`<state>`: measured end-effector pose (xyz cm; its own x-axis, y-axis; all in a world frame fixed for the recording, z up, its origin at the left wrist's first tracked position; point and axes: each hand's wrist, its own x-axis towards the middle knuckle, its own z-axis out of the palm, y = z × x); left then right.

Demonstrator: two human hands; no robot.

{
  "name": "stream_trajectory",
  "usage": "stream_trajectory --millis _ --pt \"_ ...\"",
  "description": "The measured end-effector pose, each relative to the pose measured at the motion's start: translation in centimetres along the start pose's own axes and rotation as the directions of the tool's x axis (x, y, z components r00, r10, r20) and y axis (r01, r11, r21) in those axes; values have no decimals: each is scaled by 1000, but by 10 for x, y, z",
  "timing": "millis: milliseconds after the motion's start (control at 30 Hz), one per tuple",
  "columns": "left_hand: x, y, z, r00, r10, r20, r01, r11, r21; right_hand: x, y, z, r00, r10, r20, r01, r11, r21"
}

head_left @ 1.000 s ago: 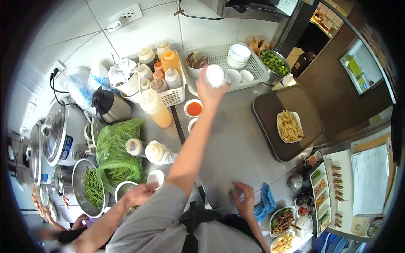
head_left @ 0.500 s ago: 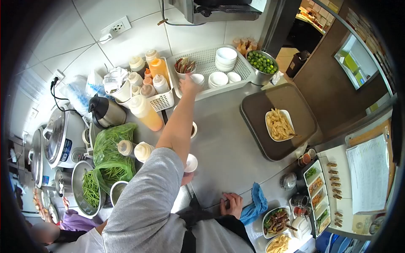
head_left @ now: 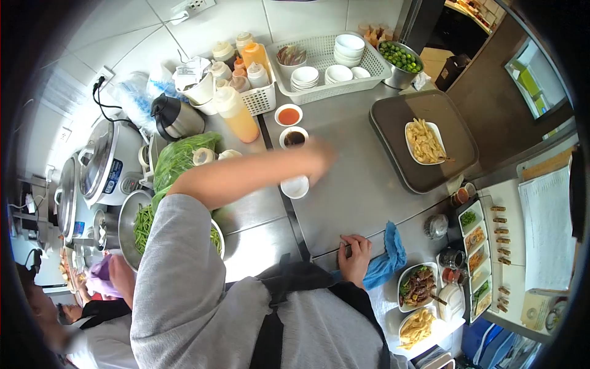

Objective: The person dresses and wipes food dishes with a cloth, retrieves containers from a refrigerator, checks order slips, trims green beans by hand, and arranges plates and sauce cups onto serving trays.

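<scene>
My left hand [head_left: 318, 161] is smeared by motion above the steel counter, and its fingers do not show clearly. Just under it and my forearm sits a small white bowl [head_left: 295, 188], partly covered. Beyond the forearm stand a bowl of red-orange sauce [head_left: 289, 115] and a bowl of dark sauce [head_left: 294, 138]. On the counter's near edge rests my right hand [head_left: 355, 258], fingers loosely bent and apart, with no object visible in it. A blue cloth [head_left: 393, 249] lies beside that hand.
A perforated basket [head_left: 335, 92] with white bowls stands at the back, beside squeeze bottles [head_left: 236, 114]. Right is a brown tray [head_left: 393, 147] with a dish of fries [head_left: 424, 141]. Green beans [head_left: 144, 227] are at left, near another person's hand [head_left: 121, 277].
My left hand has come back from the basket toward the small bowls. Skin seen beside the nearest bowl is gone from there. The view has shifted; my right hand stays on the counter.
</scene>
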<state>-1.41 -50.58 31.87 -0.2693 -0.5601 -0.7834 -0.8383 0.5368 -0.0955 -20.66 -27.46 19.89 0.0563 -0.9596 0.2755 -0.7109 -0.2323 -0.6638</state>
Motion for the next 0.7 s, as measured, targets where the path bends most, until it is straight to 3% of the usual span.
stream_trajectory --millis 67,133,200,267,367,433,500,567,633,700 --pt "-11 25 53 990 104 -91 -61 919 390 -1 0 0 1000 3 -2 -3 1000 10" --pt "45 17 130 955 106 -276 17 912 409 -1 3 0 1000 -1 -14 1 1000 19" --pt "40 9 125 944 143 -298 -34 940 341 -4 7 1 1000 -4 -31 4 1000 30" --pt "27 -2 98 963 216 -160 -189 967 171 -4 7 0 999 11 -40 -10 999 34" --pt "15 -10 45 938 153 -312 -141 988 63 -4 9 1 999 14 -39 -12 999 37" --pt "22 -26 -12 910 92 -404 -181 965 -188 -3 11 1 999 8 -38 -6 999 33" --pt "49 -47 -60 769 -52 -638 -182 938 -296 -2 12 1 999 4 -32 -3 1000 24" --pt "91 -79 -100 550 -204 -810 -198 910 -363 -3 15 3 999 18 -28 -17 999 27" --pt "135 -106 -144 506 -372 -778 -116 865 -489 -2 17 5 999 31 -20 -31 999 33" --pt "201 -142 -166 474 -481 -738 -131 790 -599 0 18 2 999 44 -3 -43 998 35"
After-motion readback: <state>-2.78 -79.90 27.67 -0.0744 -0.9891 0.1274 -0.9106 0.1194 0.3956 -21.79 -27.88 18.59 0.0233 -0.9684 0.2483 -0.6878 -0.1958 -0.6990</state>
